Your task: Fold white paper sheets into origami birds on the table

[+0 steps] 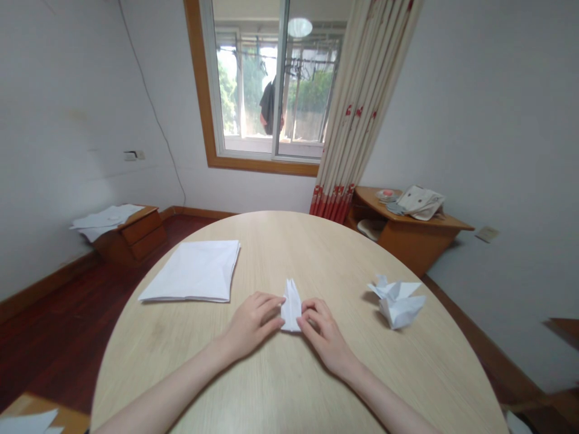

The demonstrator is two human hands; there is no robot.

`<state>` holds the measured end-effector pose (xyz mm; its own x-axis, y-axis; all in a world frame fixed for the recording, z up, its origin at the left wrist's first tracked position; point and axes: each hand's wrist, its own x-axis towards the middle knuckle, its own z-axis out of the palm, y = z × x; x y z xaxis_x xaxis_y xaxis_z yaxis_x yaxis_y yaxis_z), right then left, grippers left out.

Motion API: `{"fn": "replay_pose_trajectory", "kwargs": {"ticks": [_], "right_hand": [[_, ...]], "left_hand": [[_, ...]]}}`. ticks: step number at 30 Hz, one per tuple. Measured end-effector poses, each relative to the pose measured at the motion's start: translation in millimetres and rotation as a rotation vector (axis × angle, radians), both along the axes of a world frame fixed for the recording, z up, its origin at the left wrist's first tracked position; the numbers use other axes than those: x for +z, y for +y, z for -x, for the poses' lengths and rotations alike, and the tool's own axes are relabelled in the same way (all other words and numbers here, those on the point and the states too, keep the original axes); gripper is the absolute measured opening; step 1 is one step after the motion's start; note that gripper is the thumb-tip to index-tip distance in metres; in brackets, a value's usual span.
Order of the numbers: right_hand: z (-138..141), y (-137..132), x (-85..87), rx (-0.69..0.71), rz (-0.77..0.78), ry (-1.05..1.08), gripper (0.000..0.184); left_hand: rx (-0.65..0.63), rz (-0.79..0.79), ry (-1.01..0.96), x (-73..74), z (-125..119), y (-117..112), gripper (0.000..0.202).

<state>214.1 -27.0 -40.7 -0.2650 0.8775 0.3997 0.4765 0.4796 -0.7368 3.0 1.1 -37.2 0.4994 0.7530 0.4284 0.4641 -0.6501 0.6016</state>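
A small piece of folded white paper (pixel 291 307) lies on the round wooden table (pixel 289 386), with two narrow points at its far end. My left hand (pixel 254 320) grips its left edge between thumb and fingers. On the opposite edge, the thumb and fingertips of my right hand (pixel 326 337) pinch the paper near its lower right corner. To the right sit folded white paper cranes (pixel 400 304), close together; I cannot tell exactly how many. A stack of white paper sheets (pixel 194 271) rests flat at the left.
Behind the table at right stands a wooden desk (pixel 407 235) with a cloth bag (pixel 423 202) on it. A low drawer cabinet (pixel 142 235) carrying papers is at the left wall. A curtain (pixel 357 108) hangs beside the window (pixel 275 90).
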Motion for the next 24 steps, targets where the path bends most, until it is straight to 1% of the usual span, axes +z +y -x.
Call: {"fn": "replay_pose_trajectory", "kwargs": {"ticks": [2, 3, 7, 8, 10, 12, 14, 18, 21, 24], "right_hand": [[-0.3, 0.3, -1.2, 0.009, -0.008, -0.005, 0.03], [-0.3, 0.5, -1.8, 0.014, -0.014, -0.008, 0.031], [-0.4, 1.6, -4.6, 0.019, -0.044, -0.012, 0.034], [-0.4, 1.7, -5.1, 0.017, -0.051, -0.013, 0.035], [-0.3, 1.9, -5.6, 0.012, -0.062, -0.014, 0.036], [-0.1, 1.8, -5.3, 0.009, -0.07, -0.013, 0.036], [0.1, 1.6, -4.5, 0.007, -0.075, -0.016, 0.035], [0.2, 1.1, -2.5, -0.013, -0.087, -0.034, 0.029], [0.2, 0.6, -1.7, -0.021, -0.108, -0.062, 0.027], [0.5, -0.1, -1.4, -0.021, -0.154, -0.102, 0.029]], "left_hand": [[0.038, 0.168, -0.159, -0.3, -2.4, -0.8, 0.03], [0.036, 0.258, -0.235, -0.7, -3.8, -1.1, 0.034], [-0.067, 0.579, -0.47, -4.1, -9.6, -0.4, 0.057], [-0.088, 0.638, -0.505, -5.2, -10.7, 0.3, 0.058], [-0.106, 0.718, -0.563, -7.2, -12.4, 1.7, 0.054], [-0.089, 0.762, -0.609, -8.2, -13.5, 2.9, 0.047], [-0.04, 0.782, -0.642, -7.6, -13.9, 3.2, 0.043], [0.035, 0.757, -0.629, -2.3, -14.6, 0.0, 0.037], [0.049, 0.736, -0.612, 1.3, -16.1, -4.7, 0.035], [0.02, 0.728, -0.607, 1.2, -18.6, -9.4, 0.035]]}}
